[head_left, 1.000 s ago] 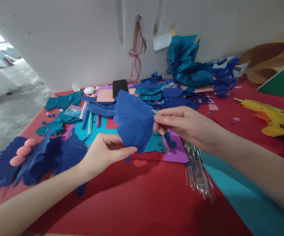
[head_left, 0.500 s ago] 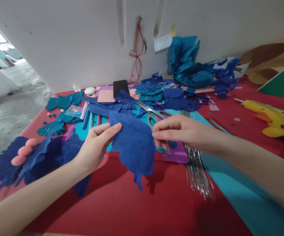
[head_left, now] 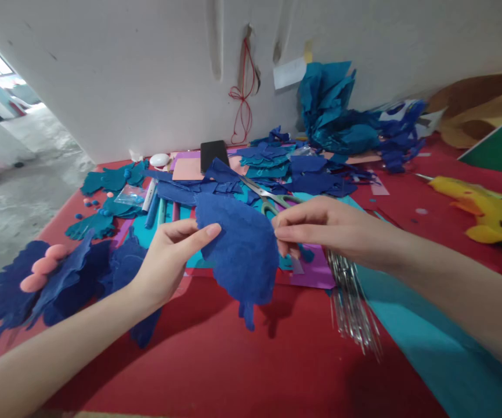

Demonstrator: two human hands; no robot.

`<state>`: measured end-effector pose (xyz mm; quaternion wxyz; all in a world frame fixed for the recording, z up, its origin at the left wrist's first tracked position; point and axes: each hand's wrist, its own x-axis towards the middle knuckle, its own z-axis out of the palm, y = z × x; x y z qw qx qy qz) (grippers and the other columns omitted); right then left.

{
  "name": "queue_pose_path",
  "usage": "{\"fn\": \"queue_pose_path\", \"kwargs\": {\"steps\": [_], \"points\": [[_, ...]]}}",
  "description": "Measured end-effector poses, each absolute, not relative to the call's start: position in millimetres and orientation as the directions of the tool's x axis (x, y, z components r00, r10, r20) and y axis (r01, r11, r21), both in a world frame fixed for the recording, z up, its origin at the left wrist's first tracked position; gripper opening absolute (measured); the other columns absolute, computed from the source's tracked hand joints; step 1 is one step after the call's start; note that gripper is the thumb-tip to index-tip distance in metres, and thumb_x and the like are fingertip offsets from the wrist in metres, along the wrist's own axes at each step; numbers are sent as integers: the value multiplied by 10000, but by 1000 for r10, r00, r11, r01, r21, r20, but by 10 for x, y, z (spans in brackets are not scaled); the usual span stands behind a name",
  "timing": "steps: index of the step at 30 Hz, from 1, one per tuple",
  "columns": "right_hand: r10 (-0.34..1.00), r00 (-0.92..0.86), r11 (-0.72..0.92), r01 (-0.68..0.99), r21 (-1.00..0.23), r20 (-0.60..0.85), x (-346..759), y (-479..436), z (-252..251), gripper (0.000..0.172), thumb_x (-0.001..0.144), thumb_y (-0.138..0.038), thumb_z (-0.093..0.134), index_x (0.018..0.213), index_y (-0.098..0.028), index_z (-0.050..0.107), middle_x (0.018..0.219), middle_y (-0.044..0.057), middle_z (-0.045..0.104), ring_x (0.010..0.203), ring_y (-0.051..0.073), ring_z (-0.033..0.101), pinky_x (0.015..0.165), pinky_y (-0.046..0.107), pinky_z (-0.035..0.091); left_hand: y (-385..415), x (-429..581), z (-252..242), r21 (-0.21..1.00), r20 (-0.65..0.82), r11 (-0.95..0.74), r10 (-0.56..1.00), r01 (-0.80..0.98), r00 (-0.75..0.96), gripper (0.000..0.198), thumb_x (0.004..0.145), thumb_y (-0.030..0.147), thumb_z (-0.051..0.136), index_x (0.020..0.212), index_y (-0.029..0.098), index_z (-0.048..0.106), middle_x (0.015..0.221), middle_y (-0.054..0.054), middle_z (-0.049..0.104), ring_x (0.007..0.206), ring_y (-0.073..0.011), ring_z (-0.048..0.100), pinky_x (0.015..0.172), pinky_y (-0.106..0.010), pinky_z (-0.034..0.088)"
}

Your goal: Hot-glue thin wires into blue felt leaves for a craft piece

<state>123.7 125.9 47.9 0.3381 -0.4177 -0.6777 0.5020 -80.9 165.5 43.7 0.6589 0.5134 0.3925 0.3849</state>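
A blue crepe paper wing shape (head_left: 242, 249) with a scalloped edge and a small tail hangs above the red tabletop, held between my two hands. My left hand (head_left: 168, 255) pinches its left edge, thumb on top. On the opposite edge, my right hand (head_left: 315, 229) grips with thumb and fingertips. Just behind the paper lie green-handled scissors (head_left: 266, 194), partly hidden by it and my right hand. At the left rest dark blue butterfly-like paper shapes (head_left: 68, 284) with pink pompoms (head_left: 44, 266) on them.
Silver wires (head_left: 355, 313) lie right of the hands, beside a turquoise sheet (head_left: 403, 313). A yellow glue gun (head_left: 481, 203) is at the far right. Blue paper scraps (head_left: 315, 174), a black rectangular object (head_left: 214, 155) and marker pens (head_left: 151, 209) sit toward the white wall.
The blue paper has shifted slightly right and up, its surface turning a little flatter toward me. Both hands keep their hold.
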Motion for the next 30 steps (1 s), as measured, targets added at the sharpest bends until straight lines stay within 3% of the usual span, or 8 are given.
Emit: {"fn": "queue_pose_path", "kwargs": {"steps": [6,12,17,20,30], "points": [[905,-423,170,264,-949,44,1226,1272,480,248,802,-276,463,597,-189,573,557,-40,530,512,49,475,470,190,325,1660,-784,456,970,-150,213,906,-121,397,141,540,222,729,504,155,610,535,31,601,528,-77,535,539,-180,423],[927,-375,136,312,-940,9,1211,1252,510,238,782,-287,467,581,-195,554,568,-40,534,516,54,485,481,187,347,1666,-803,449,985,-107,150,922,-88,373,277,563,240,705,387,169,503,434,56,481,441,-60,431,459,-189,359],[939,-345,124,351,-928,-5,1206,1231,529,233,767,-294,467,570,-197,546,566,-38,532,513,60,484,492,191,358,1667,-847,429,999,0,-19,933,50,359,210,600,266,685,474,167,550,489,42,494,532,-98,483,563,-232,406],[938,-346,132,343,-930,6,1203,1227,533,231,769,-283,466,573,-194,549,564,-36,533,517,60,482,493,186,356,1663,-859,431,998,-7,-18,934,67,357,230,602,276,681,464,167,534,472,46,474,535,-100,484,602,-243,425],[905,-425,179,420,-890,-19,1174,1222,526,268,781,-317,449,570,-178,539,534,-28,485,510,75,447,477,204,322,1748,-895,549,996,-3,-43,875,84,484,132,713,284,608,641,181,650,664,15,649,629,-124,576,616,-234,457]]}}
